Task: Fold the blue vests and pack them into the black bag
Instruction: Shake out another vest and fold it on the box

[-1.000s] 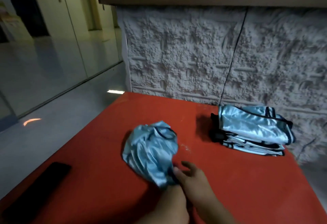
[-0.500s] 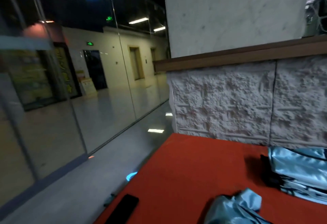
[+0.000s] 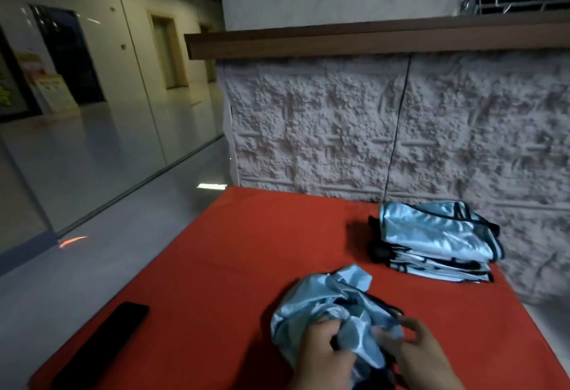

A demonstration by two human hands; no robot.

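- Black flat object [image 3: 101,348], far left of both hands on the red table [image 3: 246,251]: looks like a phone or remote, can't tell which. Well apart from the work, leave it.
- Left hand [image 3: 324,355]: fingers curled into the near-left edge of the crumpled blue vest [image 3: 333,306], gripping fabric.
- Crumpled blue vest: bunched up just ahead of and between the fingertips, lying on the table. Not flat yet, so the step in hand is likely opening it out before folding.
- Right hand [image 3: 419,355]: thumb and fingers pinch the vest's right side; image is blurred here, exact hold unclear.
- To do it well: find the dark-trimmed seams or shoulder edges with each hand, pull apart and lay flat, smooth away from the fingers. Fabric looks shiny and slippery, so keep pinches firm and fold on the table.
- Folded vest stack [image 3: 438,241]: beyond the right hand's fingers, near the wall. Match its fold size.
- Black bag [image 3: 377,251]: dark shape under and behind the stack, probably the bag; mostly hidden.
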